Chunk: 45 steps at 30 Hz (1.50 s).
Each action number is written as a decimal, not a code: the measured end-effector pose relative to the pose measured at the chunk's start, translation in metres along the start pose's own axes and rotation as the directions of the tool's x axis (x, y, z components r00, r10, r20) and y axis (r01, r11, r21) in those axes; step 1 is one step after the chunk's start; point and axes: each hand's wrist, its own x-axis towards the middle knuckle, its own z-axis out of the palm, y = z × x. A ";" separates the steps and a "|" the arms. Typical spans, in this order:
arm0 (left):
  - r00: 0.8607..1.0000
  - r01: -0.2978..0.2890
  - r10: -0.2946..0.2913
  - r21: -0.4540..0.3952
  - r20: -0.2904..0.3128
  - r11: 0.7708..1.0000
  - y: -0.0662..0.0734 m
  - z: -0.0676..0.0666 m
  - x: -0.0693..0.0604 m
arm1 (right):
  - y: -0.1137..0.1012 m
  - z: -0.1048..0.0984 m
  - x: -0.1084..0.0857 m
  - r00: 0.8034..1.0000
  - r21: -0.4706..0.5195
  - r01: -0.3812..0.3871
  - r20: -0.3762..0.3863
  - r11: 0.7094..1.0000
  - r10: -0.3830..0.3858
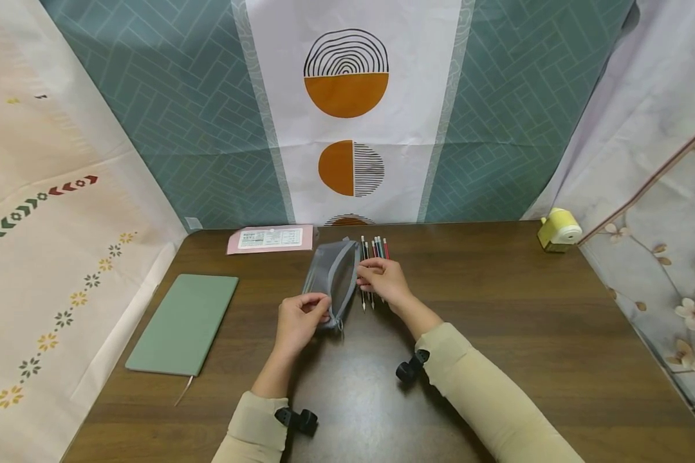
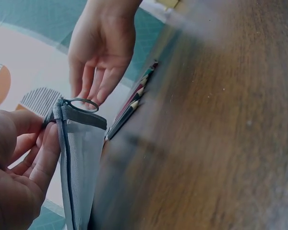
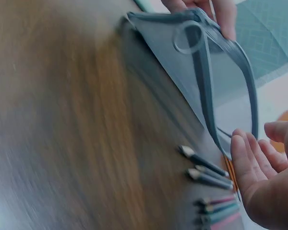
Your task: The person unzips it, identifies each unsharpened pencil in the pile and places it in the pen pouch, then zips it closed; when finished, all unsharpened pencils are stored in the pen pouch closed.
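A grey mesh pencil case (image 1: 320, 267) stands on the table with its zip undone and its mouth spread apart. My left hand (image 1: 298, 320) pinches the rim at the near end, beside the zip's ring pull (image 2: 85, 104). On the other side of the mouth, my right hand (image 1: 385, 283) holds the rim between thumb and fingers; its exact grip is partly hidden. Several pencils (image 3: 212, 178) lie side by side just right of the case, partly beneath my right hand, with sharpened tips toward me.
A green notebook (image 1: 182, 325) with a ribbon lies on the left. Behind the case is a pink packet with a white label (image 1: 270, 238). At the back right corner stands a yellow pencil sharpener (image 1: 558, 230). Patterned cloths hang around the wooden table (image 1: 498, 308).
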 end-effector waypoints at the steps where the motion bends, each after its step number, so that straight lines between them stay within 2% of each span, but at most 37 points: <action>1: 1.000 0.002 -0.002 0.000 -0.004 1.000 0.000 0.000 0.000 | -0.001 -0.004 0.000 1.000 -0.006 0.000 -0.010 1.000 0.000; 8: 0.999 0.010 -0.009 0.031 -0.038 0.999 0.004 0.001 -0.002 | -0.001 -0.033 0.004 0.998 -0.023 -0.016 -0.058 1.000 0.015; 12: 0.998 0.015 -0.012 0.036 -0.060 0.999 0.005 0.001 -0.002 | 0.002 -0.048 0.005 0.996 -0.079 -0.013 -0.094 0.997 0.005; 19: 0.997 0.026 -0.024 0.029 -0.072 0.999 0.008 0.000 -0.001 | 0.017 -0.063 0.010 0.990 -0.174 0.003 -0.141 0.985 -0.028; 22: 0.997 0.026 -0.024 0.022 -0.074 0.999 0.004 0.000 0.002 | 0.024 -0.067 0.015 0.988 -0.184 0.006 -0.151 0.983 -0.034; 26: 0.996 0.032 -0.030 0.014 -0.079 0.999 -0.016 0.001 0.009 | 0.031 -0.070 0.019 0.986 -0.228 0.015 -0.161 0.974 -0.052; 29: 0.995 0.040 -0.039 0.004 -0.087 0.999 -0.031 0.002 0.013 | 0.032 -0.071 0.019 0.986 -0.307 0.017 -0.155 0.952 -0.068; 31: 0.995 0.039 -0.039 -0.002 -0.090 0.999 -0.035 0.001 0.014 | 0.032 -0.072 0.019 0.987 -0.357 0.017 -0.145 0.934 -0.074; 35: 0.996 0.030 -0.031 -0.015 -0.088 0.999 -0.038 0.001 0.014 | 0.030 -0.074 0.019 0.988 -0.426 0.024 -0.129 0.904 -0.086; 40: 0.996 0.024 -0.025 -0.019 -0.086 1.000 -0.038 0.001 0.015 | 0.027 -0.074 0.019 0.982 -0.507 0.006 -0.160 0.862 -0.101; 45: 0.997 0.039 -0.040 -0.018 -0.068 0.999 -0.040 0.003 0.017 | 0.024 -0.076 0.016 0.966 -0.632 -0.036 -0.220 0.774 -0.135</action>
